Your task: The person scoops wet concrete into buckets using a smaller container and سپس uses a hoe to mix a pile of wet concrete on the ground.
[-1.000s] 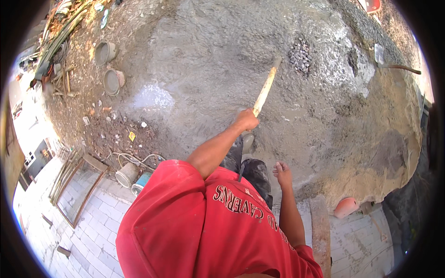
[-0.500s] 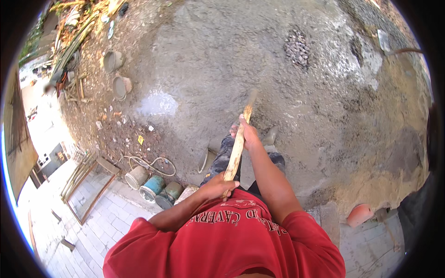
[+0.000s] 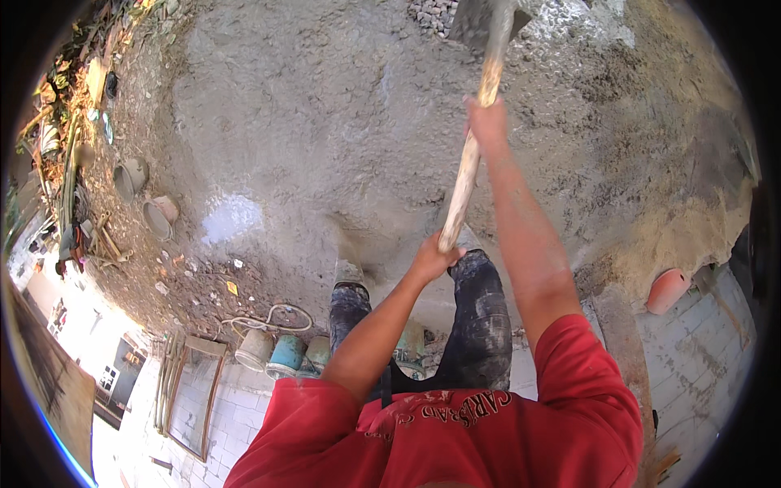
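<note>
Slick-looking grey mix (image 3: 301, 122) spreads under you and could cost your footing. Your wooden-handled tool (image 3: 465, 180) extends ahead, its blade (image 3: 474, 26), seemingly just by the stone pile (image 3: 429, 15) but blurred, liable to snag there; your right hand (image 3: 488, 126) and left hand (image 3: 434, 259), fingers wrapped around the handle (image 3: 490, 80), could slide if wet.

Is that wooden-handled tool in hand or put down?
In hand: the left hand grips the wooden handle low, the right hand farther up.

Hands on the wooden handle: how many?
2: left hand at the handle's near end, right hand farther along, toward the dark blade. No others visible.
</note>
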### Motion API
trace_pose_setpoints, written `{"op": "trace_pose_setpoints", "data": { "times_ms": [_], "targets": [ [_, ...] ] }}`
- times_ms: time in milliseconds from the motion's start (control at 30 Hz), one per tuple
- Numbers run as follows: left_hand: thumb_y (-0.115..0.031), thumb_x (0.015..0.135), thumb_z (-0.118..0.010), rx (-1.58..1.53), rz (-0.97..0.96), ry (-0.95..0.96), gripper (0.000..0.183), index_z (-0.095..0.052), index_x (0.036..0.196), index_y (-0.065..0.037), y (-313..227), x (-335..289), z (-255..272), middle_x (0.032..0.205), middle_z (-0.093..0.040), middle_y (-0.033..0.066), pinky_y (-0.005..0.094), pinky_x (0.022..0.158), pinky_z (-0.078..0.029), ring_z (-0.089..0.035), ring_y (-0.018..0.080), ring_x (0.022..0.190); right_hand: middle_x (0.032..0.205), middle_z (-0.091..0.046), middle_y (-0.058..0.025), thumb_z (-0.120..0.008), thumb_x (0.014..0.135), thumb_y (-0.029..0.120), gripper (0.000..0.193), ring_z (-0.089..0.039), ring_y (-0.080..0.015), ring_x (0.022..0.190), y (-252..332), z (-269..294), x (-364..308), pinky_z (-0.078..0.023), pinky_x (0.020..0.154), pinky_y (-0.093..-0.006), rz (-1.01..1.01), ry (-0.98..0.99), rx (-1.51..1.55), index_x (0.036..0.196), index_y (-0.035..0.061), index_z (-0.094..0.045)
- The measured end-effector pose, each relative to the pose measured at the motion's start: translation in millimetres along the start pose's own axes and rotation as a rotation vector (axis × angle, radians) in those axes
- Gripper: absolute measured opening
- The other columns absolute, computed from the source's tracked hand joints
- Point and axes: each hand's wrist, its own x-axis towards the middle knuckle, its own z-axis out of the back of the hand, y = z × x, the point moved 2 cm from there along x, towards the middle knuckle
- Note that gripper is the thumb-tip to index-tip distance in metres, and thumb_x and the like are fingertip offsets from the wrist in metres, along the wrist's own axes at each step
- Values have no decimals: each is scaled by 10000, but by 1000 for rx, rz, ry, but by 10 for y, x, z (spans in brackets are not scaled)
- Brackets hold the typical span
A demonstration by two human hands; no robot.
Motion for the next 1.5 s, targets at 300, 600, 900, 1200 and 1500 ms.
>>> {"op": "trace_pose_setpoints", "data": {
  "times_ms": [300,600,900,1200,1500],
  "targets": [
    [-251,770,-702,164,86,-29,406,-641,1084,-1,917,-83,1060,1017,-680,268,490,836,-502,-639,456,990,622,-611,-112,-634,831,135,201,-615,-220,483,-1019,-878,-115,-505,470,-368,-39,-202,-311,861,-62,-607],
    [-167,841,-712,-249,419,34,226,-524,855,-42,2822,-2037,2008,606,-530,27,317,397,-392,-496,133,435,724,-644,-201,-641,863,109,353,-665,-320,548,-2097,-2787,-2563,-550,534,-410,-326,-12,-293,1115,-43,-446],
    [-290,802,-724,246,236,-17,406,-646,1117,-46,3371,-2545,1390,927,-701,246,491,823,-533,-680,423,934,654,-502,-51,-630,876,49,285,-509,-167,425,-2732,-1962,-3396,-446,370,-337,-411,-62,313,1077,58,-428],
    [-327,797,-761,275,-292,-4,454,-628,1048,27,1152,212,687,776,-666,239,469,710,-527,-683,419,788,584,-619,-136,-674,813,187,254,-643,-260,493,-1081,-312,-609,-509,485,-394,55,-342,-125,787,-62,-628],
    [-278,788,-694,466,202,108,441,-619,1103,22,2781,-1126,1415,952,-677,291,492,824,-512,-642,475,950,698,-605,-175,-619,853,47,313,-625,-280,497,-2646,-1424,-2100,-515,434,-398,-340,-284,125,1087,-73,-449]
  ]
}}
